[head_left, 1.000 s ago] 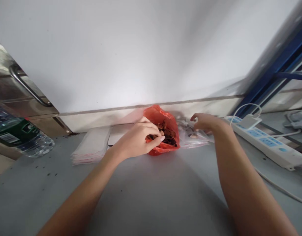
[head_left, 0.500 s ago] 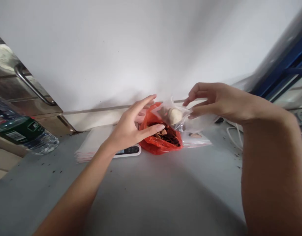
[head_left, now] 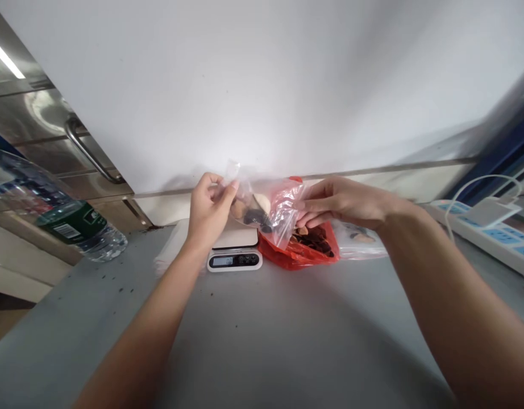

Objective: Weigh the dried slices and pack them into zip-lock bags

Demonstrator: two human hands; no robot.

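A clear plastic bag [head_left: 256, 213] is stretched between my two hands, above the digital scale and the red bag. Inside it are a pale rounded piece, a brownish piece and some dark pieces. My left hand [head_left: 208, 207] pinches the bag's left end, fingers closed. On the other side, my right hand [head_left: 342, 201] grips the crinkled right part between thumb and fingers. The white kitchen scale [head_left: 235, 261] has a lit display and is partly covered by my left hand and the bag. An open red plastic bag [head_left: 287, 258] holds dark dried slices [head_left: 316, 241] below my right hand.
Flat clear bags [head_left: 364, 244] lie right of the red bag, and a stack of thin bags [head_left: 170, 247] lies left of the scale. A water bottle [head_left: 80, 227] stands far left; a power strip [head_left: 504, 233] with a white cable lies right. A white wall [head_left: 262, 85] rises behind.
The clear bag has moved left from over the red bag toward the scale. My left hand, previously spread beside the red bag, now holds the bag's left end. The camera view has shifted.
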